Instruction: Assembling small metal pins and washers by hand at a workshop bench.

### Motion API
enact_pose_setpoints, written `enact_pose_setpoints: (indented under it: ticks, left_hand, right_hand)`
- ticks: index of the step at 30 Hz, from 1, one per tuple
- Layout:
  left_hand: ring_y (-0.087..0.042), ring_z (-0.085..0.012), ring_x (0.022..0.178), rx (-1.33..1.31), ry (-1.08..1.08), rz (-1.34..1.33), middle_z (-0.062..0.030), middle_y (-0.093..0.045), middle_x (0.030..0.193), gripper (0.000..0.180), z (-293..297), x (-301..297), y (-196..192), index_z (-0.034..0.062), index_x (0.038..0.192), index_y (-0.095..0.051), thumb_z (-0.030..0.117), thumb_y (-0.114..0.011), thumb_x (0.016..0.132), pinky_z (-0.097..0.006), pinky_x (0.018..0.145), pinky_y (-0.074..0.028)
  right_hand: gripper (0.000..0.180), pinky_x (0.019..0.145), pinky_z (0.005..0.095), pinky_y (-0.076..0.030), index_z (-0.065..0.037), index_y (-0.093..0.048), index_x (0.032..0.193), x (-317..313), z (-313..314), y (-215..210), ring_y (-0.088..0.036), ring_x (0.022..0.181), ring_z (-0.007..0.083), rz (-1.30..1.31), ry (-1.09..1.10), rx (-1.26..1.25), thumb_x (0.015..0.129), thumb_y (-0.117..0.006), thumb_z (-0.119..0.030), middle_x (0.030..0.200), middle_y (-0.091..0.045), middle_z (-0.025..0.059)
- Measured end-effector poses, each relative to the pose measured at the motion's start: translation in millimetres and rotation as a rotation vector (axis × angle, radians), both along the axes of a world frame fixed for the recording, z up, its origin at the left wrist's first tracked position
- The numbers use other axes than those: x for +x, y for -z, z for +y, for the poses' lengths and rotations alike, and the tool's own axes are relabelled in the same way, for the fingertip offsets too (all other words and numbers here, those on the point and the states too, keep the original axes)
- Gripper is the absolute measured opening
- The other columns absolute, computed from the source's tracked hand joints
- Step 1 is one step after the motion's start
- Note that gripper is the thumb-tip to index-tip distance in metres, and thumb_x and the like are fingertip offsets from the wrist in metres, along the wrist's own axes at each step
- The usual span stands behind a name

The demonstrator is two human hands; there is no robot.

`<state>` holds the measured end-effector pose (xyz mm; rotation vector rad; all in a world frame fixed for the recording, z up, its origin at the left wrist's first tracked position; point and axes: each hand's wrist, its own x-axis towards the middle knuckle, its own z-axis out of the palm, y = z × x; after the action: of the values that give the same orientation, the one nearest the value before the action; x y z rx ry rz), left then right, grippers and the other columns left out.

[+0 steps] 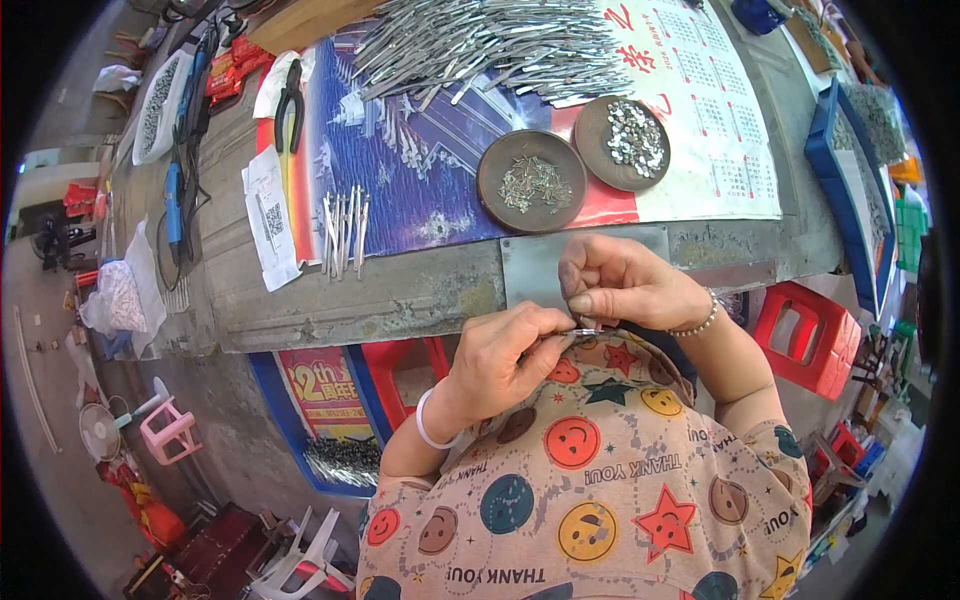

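Worn concrete makes up the workbench (400, 290), which runs across the upper half of the view with a blue-and-red calendar poster (420, 170) spread over it. I take the grey metal plate (535, 270) at the bench's near edge as the landmark.

Just below that plate, between the two hands and over the person's patterned smock (600, 480), sits a small thin metal piece (587, 325). Only a short bright sliver of it shows. It looks light, stiff and smooth, probably slippery and easy to drop, so a fingertip pinch at its ends seems the sensible hold.

The left hand (505, 360) comes up from below the plate, wrist bent back, thumb and forefinger closed on the piece's left end. The right hand (620, 285) lies directly in front of the plate's right part, curled into a loose fist, thumb pressed toward the forefinger on the piece's right end; a bead bracelet (700, 322) circles that wrist, a white band (428, 425) the left one.

Above the plate stand two round brown dishes: the nearer dish (531, 181) holds small thin metal bits, the farther dish (622, 142), up and to the right, holds shiny round ones. Beyond them lies a heap of metal strips (490, 45). Left of the plate rests a small row of metal strips (343, 230), and farther up-left a pair of pliers (290, 105).
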<state>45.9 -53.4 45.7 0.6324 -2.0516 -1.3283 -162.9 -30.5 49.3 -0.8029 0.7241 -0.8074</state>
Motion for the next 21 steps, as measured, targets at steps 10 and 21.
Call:
enact_pose_setpoints:
  ticks: [10, 21]
  left_hand:
    - [-0.058, -0.0169, 0.051, 0.001, -0.069, 0.013, -0.0067, -0.061, 0.07, 0.02, 3.6, 1.7, 0.8, 0.0012, 0.091, -0.058, 0.0, -0.07, 0.075, -0.027, 0.047, -0.045]
    - [-0.06, -0.0144, 0.053, -0.027, -0.028, 0.007, -0.0056, -0.062, 0.068, 0.019, 0.0, 7.8, 4.3, 0.002, 0.088, -0.057, 0.004, -0.071, 0.076, -0.024, 0.048, -0.047]
  right_hand:
    - [0.018, 0.055, 0.0163, -0.038, -0.005, -0.046, 0.098, 4.9, 2.7, 6.4, -0.044, 0.063, 0.0018, -0.061, -0.036, 0.017, 0.09, -0.059, -0.013, 0.076, -0.047, -0.0039]
    - [0.017, 0.054, 0.0162, -0.038, -0.005, -0.046, 0.094, 7.3, -1.9, 9.3, -0.043, 0.06, 0.0017, -0.118, -0.091, 0.031, 0.088, -0.06, -0.012, 0.071, -0.045, -0.0049]
